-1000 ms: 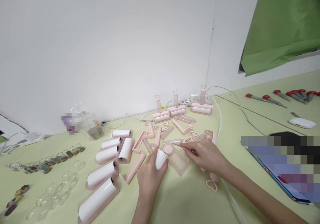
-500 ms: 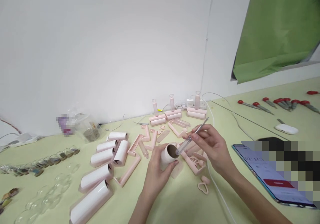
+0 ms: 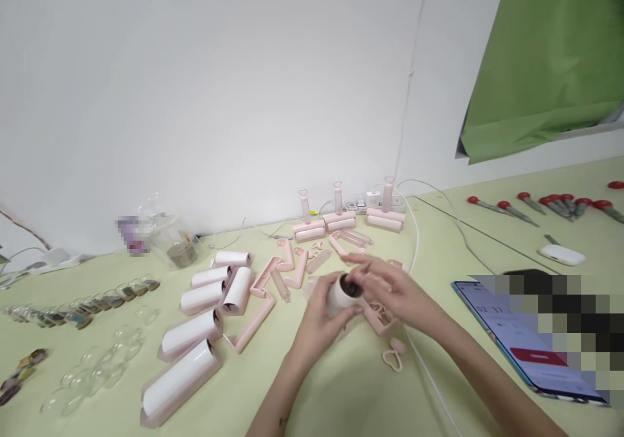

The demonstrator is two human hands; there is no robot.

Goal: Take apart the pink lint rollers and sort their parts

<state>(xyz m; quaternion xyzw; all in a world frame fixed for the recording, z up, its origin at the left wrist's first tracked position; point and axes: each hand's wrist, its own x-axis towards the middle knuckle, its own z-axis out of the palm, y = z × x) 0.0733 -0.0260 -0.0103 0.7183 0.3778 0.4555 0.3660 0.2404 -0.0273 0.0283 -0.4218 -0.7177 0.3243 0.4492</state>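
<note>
My left hand (image 3: 319,317) is wrapped around a white lint roller refill roll (image 3: 337,299), its open end tilted up toward me. At that dark opening, my right hand (image 3: 390,287) has its bent fingertips gathered; whatever they pinch is hidden, and the clear tool with the metal rod does not show. Behind and below my right hand lie a pink lint roller frame (image 3: 380,323) and a pink heart-shaped ring (image 3: 392,359). More pink frames (image 3: 251,323) and clear pink handles (image 3: 319,262) are spread to the left of the roll.
White rolls (image 3: 178,375) lie at left, near clear domes (image 3: 104,362). Assembled pink lint rollers (image 3: 385,219) stand along the wall. A phone (image 3: 517,339), a white case (image 3: 561,253) and red-ended tools (image 3: 519,212) are at right. A white cable (image 3: 429,375) crosses the table.
My right hand has moved down and left to the roll's mouth. The clear tool with the metal rod has gone from sight. The roll is still in my left hand.
</note>
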